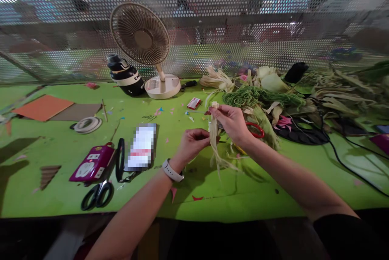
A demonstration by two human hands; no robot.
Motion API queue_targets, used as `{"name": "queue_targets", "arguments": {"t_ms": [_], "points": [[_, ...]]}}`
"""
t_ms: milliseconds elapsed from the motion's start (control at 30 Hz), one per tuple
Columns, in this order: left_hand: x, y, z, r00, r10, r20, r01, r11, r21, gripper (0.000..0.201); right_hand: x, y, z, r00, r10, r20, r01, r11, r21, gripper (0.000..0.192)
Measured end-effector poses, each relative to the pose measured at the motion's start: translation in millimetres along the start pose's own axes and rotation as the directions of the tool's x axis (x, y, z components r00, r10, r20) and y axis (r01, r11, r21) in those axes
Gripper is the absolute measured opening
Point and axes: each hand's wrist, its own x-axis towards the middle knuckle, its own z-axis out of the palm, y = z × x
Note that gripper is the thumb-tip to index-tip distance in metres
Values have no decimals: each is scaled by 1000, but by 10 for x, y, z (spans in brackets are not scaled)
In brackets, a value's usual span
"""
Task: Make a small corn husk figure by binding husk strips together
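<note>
Above the green tabletop, my right hand (230, 121) pinches the gathered top of a pale dried corn husk (214, 138). The husk hangs down in long strips with frayed ends. Lower down, my left hand (194, 144) has thumb and fingers pressed together at the edge of the same strip; its fingertips are partly hidden by the husk. Just beyond my right wrist lies a red-handled tool (256, 129), mostly covered by my hand and by husks. A small red-and-white box (193, 103) lies past my hands.
Green string (258, 96) and piled husks (337, 89) spread across the back right, beside a black cable (337, 150). A fan (142, 39) and black bottle (127, 77) stand by the perforated screen. To the left lie a phone (141, 146), purple pouch (93, 163), black-handled scissors (97, 195) and tape rolls (88, 125).
</note>
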Motion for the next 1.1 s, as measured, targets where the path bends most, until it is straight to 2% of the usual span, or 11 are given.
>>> {"name": "queue_targets", "arguments": {"t_ms": [200, 367, 633, 900, 1100], "points": [[7, -10, -46, 993, -19, 116, 29, 996, -85, 25, 25, 46, -37, 1000, 13, -14, -12, 1000, 21, 30], [-15, 39, -49, 985, -56, 164, 76, 990, -116, 27, 20, 30, -25, 1000, 9, 6, -10, 1000, 26, 30], [-88, 116, -20, 978, -85, 189, 123, 973, -196, 23, 40, 70, -30, 997, 78, 16, -79, 994, 80, 31], [-54, 94, -31, 982, -89, 168, 127, 965, -231, 22, 45, 102, -33, 995, 96, 8, -96, 991, 97, 31], [-53, 70, -2, 984, -67, 166, 101, 973, -209, 23, 40, 56, -22, 998, 62, 9, -63, 994, 88, 30]]}}
